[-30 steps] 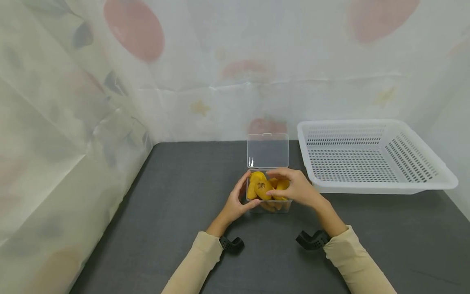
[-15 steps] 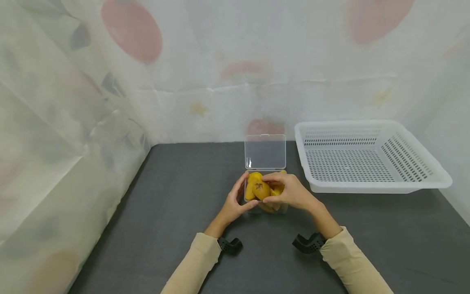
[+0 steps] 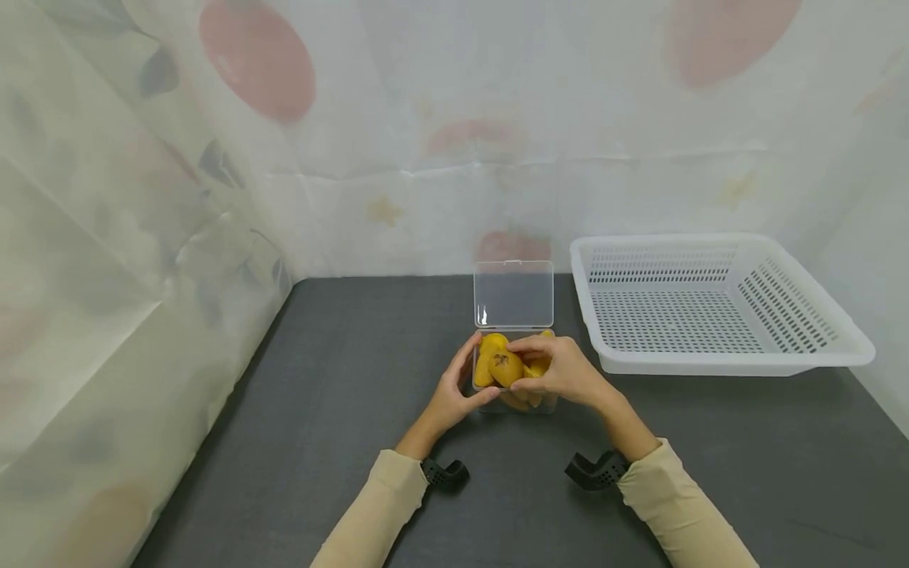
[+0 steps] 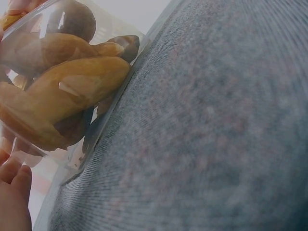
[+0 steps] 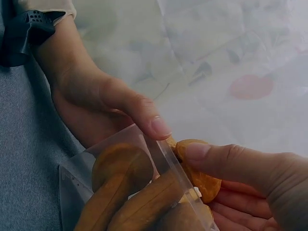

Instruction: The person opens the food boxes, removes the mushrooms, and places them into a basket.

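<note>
On the bench (image 3: 355, 363), the right hand's (image 3: 570, 371) fingers pinched a yellow piece (image 3: 506, 369) at the top of the open clear box (image 3: 545, 405), whose rim the left hand (image 3: 451, 396) clamped between thumb and fingers. A light pinch and steady box seemed wisest.

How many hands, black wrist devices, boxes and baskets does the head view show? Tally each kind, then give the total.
Left hand and right hand: 2
Black wrist devices: 2
Clear box: 1
White basket: 1
Total: 6
</note>
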The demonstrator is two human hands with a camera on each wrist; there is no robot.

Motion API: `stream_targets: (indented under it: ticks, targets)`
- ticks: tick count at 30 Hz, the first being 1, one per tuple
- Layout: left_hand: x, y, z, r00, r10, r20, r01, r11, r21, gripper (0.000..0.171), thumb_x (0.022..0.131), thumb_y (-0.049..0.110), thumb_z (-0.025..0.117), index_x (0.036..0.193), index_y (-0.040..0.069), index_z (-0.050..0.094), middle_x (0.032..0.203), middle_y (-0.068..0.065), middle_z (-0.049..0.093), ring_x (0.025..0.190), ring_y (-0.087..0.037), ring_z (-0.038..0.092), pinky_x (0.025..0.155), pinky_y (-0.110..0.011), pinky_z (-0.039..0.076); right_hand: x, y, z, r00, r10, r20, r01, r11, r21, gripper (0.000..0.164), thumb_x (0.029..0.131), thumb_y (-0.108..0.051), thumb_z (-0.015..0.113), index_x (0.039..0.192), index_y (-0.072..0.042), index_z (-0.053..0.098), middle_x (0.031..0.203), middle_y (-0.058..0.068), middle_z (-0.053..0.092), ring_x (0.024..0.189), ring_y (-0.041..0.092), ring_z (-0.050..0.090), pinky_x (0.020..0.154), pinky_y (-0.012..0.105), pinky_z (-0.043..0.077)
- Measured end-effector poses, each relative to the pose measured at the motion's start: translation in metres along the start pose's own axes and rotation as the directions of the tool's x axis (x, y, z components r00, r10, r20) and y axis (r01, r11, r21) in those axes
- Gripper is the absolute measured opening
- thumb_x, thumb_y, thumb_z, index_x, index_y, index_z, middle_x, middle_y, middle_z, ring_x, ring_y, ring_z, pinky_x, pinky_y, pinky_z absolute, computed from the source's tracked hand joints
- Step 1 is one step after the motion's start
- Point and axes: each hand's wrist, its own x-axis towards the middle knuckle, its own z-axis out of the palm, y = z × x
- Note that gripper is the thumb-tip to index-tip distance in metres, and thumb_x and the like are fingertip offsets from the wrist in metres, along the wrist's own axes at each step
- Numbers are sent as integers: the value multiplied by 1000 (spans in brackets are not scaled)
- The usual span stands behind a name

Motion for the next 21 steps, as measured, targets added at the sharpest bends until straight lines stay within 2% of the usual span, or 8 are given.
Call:
stream_targets:
  ticks: [6, 13, 17, 21]
  targets:
    - [0, 0, 0, 1000, -10, 6, 10, 1000, -2, 85, 89, 23, 70, 155, 13, 19, 164, -12, 14, 152, -32, 13, 121, -52, 17, 0, 1, 0, 999, -26, -42, 27, 999, 28, 53, 73, -8, 83, 121, 4, 64, 118, 23, 67, 101, 34, 70, 87, 37, 59]
    - [0, -2, 0, 1000, -5, 10, 5, 1000, 0, 85, 89, 22, 70, 155, 11, 18, 164, -14, 13, 152, -33, 13, 121, -52, 17, 1, 1, -3, 985, -47, -169, 68, 991, 117, 51, 74, -2, 80, 121, 5, 63, 119, 24, 66, 104, 33, 68, 89, 41, 57]
    - [-1, -3, -1, 1000, 1, 12, -1, 1000, 2, 83, 89, 18, 68, 155, 11, 18, 164, -15, 13, 152, -34, 13, 120, -53, 16, 1, 1, -5, 972, -75, -225, 111, 982, 154, 50, 74, 1, 79, 121, 5, 63, 120, 25, 65, 105, 11, 69, 89, 41, 56]
    - [0, -4, -1, 1000, 6, 8, -6, 1000, 1, 82, 90, 18, 67, 155, 11, 18, 163, -16, 14, 152, -36, 13, 120, -55, 17, 1, -1, -8, 963, -71, -258, 121, 976, 183, 50, 74, 2, 79, 121, 6, 62, 119, 27, 65, 104, -10, 62, 89, 40, 56]
